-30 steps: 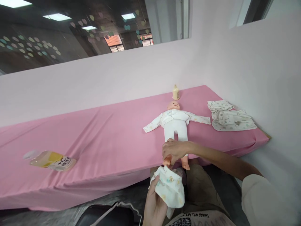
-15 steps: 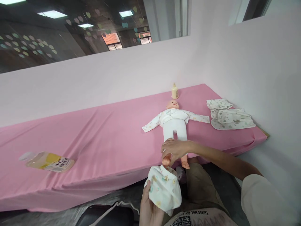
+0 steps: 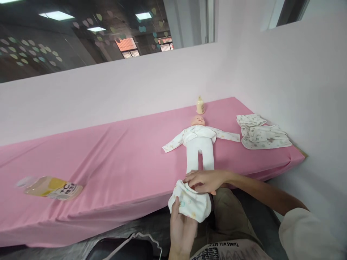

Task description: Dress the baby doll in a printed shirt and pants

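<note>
A counter draped in smooth pink cloth (image 3: 146, 155) bears a white-clothed, plastic-headed baby doll (image 3: 200, 142), face-up. The wearer's pale printed shirt (image 3: 230, 250) reads, inverted, "THINGS WILL GET". A soft white garment with small coloured prints (image 3: 187, 206) is bunched off the near edge, at the doll's feet. Left hand (image 3: 183, 227): clamped on it. Right hand (image 3: 207, 180): at its opening; grip undetermined. Assessed progress: top appears fitted; garment not yet up the legs. A clear, yellow-labelled plastic bottle (image 3: 54, 187) shows "+C".
</note>
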`<control>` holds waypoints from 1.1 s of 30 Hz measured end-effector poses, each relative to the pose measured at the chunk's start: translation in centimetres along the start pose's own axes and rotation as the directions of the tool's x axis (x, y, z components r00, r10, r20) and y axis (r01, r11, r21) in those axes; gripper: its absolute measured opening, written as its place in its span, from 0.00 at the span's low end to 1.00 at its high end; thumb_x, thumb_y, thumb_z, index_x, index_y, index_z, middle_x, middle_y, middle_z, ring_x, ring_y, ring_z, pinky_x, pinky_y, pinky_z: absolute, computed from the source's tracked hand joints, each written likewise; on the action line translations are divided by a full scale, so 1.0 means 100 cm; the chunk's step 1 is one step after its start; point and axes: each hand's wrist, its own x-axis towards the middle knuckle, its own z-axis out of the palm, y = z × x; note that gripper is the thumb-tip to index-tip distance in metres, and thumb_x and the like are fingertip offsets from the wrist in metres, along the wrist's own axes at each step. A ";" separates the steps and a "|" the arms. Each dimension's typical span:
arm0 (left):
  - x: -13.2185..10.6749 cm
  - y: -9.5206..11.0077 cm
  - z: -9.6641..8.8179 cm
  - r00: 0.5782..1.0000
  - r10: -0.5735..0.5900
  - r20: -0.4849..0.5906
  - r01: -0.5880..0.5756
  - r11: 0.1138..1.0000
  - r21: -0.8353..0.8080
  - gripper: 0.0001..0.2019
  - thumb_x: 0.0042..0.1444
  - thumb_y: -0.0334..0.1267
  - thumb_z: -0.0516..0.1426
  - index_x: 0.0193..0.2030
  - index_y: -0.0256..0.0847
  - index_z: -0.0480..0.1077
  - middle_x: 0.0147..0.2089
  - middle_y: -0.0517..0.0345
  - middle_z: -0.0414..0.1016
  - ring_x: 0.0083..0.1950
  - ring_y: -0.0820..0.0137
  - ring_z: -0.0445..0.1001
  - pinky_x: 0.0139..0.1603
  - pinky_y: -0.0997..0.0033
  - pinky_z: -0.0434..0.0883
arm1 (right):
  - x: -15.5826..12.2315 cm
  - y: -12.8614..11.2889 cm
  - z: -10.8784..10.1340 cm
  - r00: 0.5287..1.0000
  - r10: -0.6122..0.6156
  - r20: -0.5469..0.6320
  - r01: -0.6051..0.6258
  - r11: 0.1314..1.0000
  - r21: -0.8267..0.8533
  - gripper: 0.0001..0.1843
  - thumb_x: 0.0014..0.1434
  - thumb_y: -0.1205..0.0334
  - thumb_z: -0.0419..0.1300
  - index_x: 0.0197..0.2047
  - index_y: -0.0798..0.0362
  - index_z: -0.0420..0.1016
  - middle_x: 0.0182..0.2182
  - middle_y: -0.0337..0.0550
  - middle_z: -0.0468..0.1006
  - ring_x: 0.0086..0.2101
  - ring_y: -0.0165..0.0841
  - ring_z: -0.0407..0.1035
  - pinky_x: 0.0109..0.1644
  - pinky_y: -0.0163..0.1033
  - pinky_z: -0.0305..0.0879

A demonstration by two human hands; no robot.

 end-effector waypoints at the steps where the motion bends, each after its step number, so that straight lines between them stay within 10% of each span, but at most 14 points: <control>1: 0.003 -0.002 0.000 0.999 -0.006 -0.048 0.006 1.000 0.001 0.21 0.70 0.44 0.42 0.60 0.48 0.71 0.58 0.54 0.75 0.62 0.66 0.70 0.72 0.59 0.51 | -0.003 -0.002 0.002 0.999 0.033 -0.005 -0.032 0.998 0.061 0.12 0.63 0.66 0.52 0.29 0.53 0.71 0.46 0.44 0.75 0.52 0.34 0.65 0.59 0.40 0.58; 7: 0.012 -0.011 0.008 0.956 -0.006 -0.293 0.020 0.999 0.043 0.20 0.66 0.41 0.50 0.62 0.47 0.68 0.54 0.52 0.77 0.59 0.61 0.73 0.66 0.55 0.61 | -0.007 -0.009 0.041 0.952 0.244 -0.186 -0.233 0.969 0.080 0.17 0.51 0.53 0.67 0.40 0.55 0.75 0.58 0.50 0.67 0.63 0.45 0.50 0.67 0.51 0.45; 12: 0.011 -0.013 0.017 0.940 0.064 -0.336 -0.005 0.985 0.173 0.19 0.62 0.40 0.55 0.60 0.48 0.69 0.51 0.53 0.78 0.54 0.63 0.75 0.61 0.60 0.68 | 0.002 -0.016 0.060 0.880 0.314 -0.356 -0.284 0.949 0.135 0.08 0.46 0.69 0.65 0.27 0.53 0.68 0.39 0.42 0.75 0.47 0.38 0.67 0.55 0.44 0.59; 20: 0.013 -0.022 0.033 0.908 0.201 -0.367 -0.038 0.914 0.405 0.22 0.53 0.33 0.63 0.56 0.43 0.72 0.51 0.53 0.77 0.58 0.63 0.72 0.64 0.63 0.66 | -0.001 -0.010 0.049 0.715 0.509 -0.479 -0.360 0.856 0.372 0.08 0.46 0.68 0.60 0.25 0.53 0.62 0.36 0.41 0.72 0.35 0.32 0.66 0.36 0.37 0.59; 33: 0.014 -0.031 0.027 0.873 0.318 -0.369 -0.028 0.789 0.613 0.24 0.51 0.38 0.64 0.56 0.43 0.69 0.57 0.50 0.73 0.65 0.60 0.65 0.67 0.60 0.60 | -0.007 0.004 0.065 0.692 0.551 -0.467 -0.294 0.806 0.514 0.04 0.46 0.69 0.56 0.27 0.53 0.64 0.25 0.33 0.68 0.28 0.28 0.60 0.30 0.33 0.53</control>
